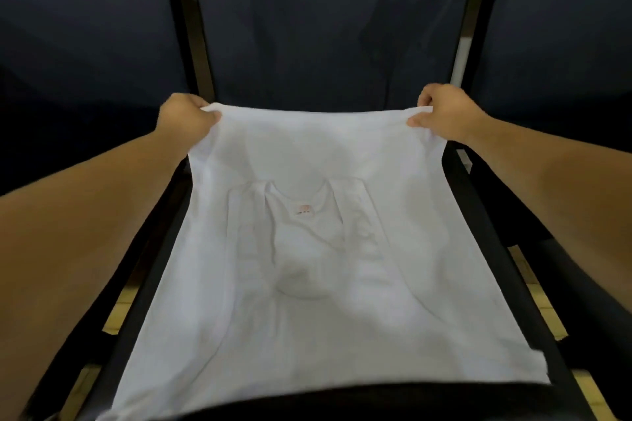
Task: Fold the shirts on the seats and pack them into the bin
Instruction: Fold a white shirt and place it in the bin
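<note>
Both arms reach forward. The left hand and right hand each pinch a far corner of the white shirt, holding that edge taut. The shirt lies spread over a dark seat with dark seat backs behind.

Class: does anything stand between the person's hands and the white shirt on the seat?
Nothing visible does. The left hand and right hand pinch the far corners of the white shirt. The bin is out of view.
</note>
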Available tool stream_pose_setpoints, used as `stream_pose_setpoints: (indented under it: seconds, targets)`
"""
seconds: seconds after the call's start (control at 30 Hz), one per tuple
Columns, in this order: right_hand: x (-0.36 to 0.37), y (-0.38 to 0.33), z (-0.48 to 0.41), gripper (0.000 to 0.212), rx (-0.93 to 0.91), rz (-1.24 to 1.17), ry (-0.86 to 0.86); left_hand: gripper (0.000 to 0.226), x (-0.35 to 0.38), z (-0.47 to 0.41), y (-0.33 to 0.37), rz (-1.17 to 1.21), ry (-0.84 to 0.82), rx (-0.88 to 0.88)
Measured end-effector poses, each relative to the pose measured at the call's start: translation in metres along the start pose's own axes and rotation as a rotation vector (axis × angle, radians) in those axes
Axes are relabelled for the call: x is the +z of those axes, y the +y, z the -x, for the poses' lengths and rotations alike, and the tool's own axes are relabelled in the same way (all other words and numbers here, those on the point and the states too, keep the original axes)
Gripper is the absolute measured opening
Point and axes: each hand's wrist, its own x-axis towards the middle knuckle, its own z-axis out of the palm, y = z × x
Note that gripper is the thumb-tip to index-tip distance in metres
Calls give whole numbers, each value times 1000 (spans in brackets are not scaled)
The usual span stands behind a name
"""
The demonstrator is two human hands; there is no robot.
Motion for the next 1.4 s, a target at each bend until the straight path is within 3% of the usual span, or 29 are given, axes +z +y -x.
stream_pose_setpoints:
  seconds: [0.17, 0.3, 0.47, 0.63, 0.87, 1.07, 1.23, 1.3, 1.4]
  targets:
    - [-32, -20, 5, 31, -7, -106, 140, 26, -30, 7, 20, 109, 44, 48]
    - [-51, -23, 35, 15, -41, -105, 151, 15, -54, 39, 20, 18, -14, 164]
    - [-57, -20, 103, 17, -35, -135, 176, 5, -82, 100, -6, -36, -55, 230]
    - [-50, -2, 189, 16, -61, -163, 154, 11, -102, 164, -41, -77, -135, 268]
    - [-22, 26, 260, 30, -34, 65, 33, 18, -106, 222, -78, -290, -300, 379]
    - [-11, 36, 282, 32, -32, 295, -156, 24, -109, 241, -108, -426, -366, 354]
    - [-15, 23, 279, 24, -51, 434, -191, 21, -108, 237, -106, -448, -403, 373]
    - [-17, 21, 278, 18, -37, 558, -236, 16, -107, 237, -104, -474, -471, 353]
    - [-21, 14, 279, 25, 22, 639, -286, 9, -106, 238, -102, -392, -542, 225]
